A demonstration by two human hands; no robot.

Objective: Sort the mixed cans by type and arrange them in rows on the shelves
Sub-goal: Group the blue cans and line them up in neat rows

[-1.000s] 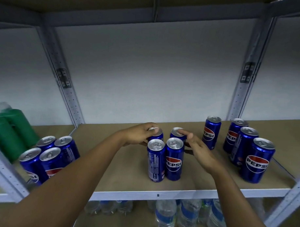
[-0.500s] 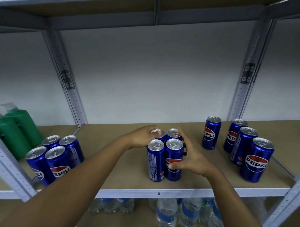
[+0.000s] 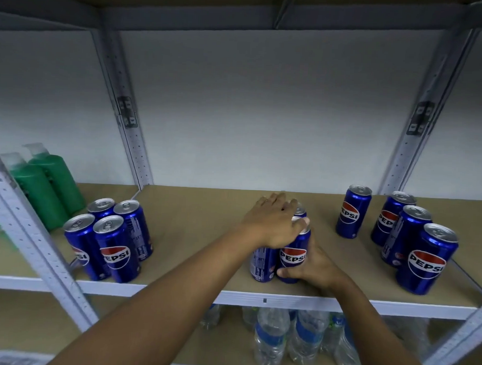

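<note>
Both hands have closed in on the middle cluster of cans (image 3: pixel 282 254) since half a second ago: the left hand (image 3: pixel 274 224) now lies across the tops with its fingers loosely bent over the lids, and the right hand (image 3: pixel 310 264) has dropped lower, its thumb and fingers wrapped round the front right can (image 3: pixel 293 256) near its base. That can stands upright, its Pepsi logo facing out, touching the can beside it. How many cans the cluster holds cannot be told now, since the left hand covers most of the lids.

Right of the cluster, a single can (image 3: pixel 352 212) stands alone, well apart. Further right, a row of three cans (image 3: pixel 412 240) runs from back to front, close together. Left of the cluster, beyond a slanted upright, a block of four cans (image 3: pixel 109 239) stands two by two, and behind it two green bottles (image 3: pixel 47 186) with pale caps stand side by side.

All of these stand on a tan board shelf (image 3: pixel 199 235) with a pale metal front rail, carried by grey perforated uprights against a plain pale wall. Another shelf crosses overhead. Below the cluster, on the next level down, clear water bottles (image 3: pixel 289 339) with blue labels are crowded together; their number cannot be counted.
</note>
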